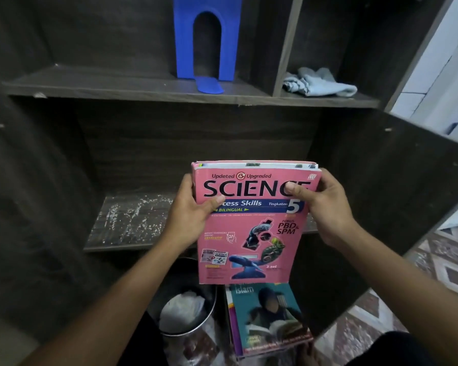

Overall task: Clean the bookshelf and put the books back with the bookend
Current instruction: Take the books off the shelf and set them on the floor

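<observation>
Two hands on the pink science book (251,233). The left hand (193,210) grips its left edge, thumb laid across the cover and fingers curled behind. The right hand (325,207) clasps the right edge the same way, thumb pressing on the title. The book is held up in the air, cover facing the camera, and it blocks the right part of the lower shelf (127,220), whose board is speckled with white flecks.

Up above, the blue bookend (206,40) stands upright on the upper shelf (117,85), its tongue pointing forward to the board's edge, just left of the vertical divider (286,43). Across that divider, in the right-hand compartment, a pale blue cloth (317,83) lies crumpled.

Down under the held book, a stack of books (267,320) sits on the floor, teal cover on top. Just to its left, a metal bin (212,299) holds something white and crumpled. Patterned floor tiles (434,260) show at the right.
</observation>
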